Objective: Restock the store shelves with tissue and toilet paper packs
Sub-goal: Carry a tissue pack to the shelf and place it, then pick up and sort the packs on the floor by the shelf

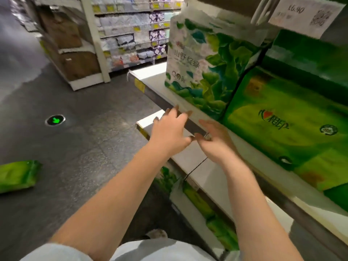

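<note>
Centrally, both hands reach to the front edge of the white shelf (188, 159). Left hand (169, 131): fingers extended and spread over the grey price rail (169, 102), holding nothing. Right hand (212, 140): fingers straight, empty, just beside the green tissue packs (282, 117) standing on the shelf. A further green pack (17, 176) lies on the floor, well apart.

We stand at a shelf (180, 91) on our right, with two packs (205, 59) (278, 117) on it side by side, the nearer one to the right. Our left hand (170, 129) and right hand (212, 140) meet at its front edge, before the packs. More packs (199, 202) sit on a lower shelf. Another pack (17, 175) lies on the floor (75, 129), far left. Other shelving (131, 34) stands behind, across the aisle.
</note>
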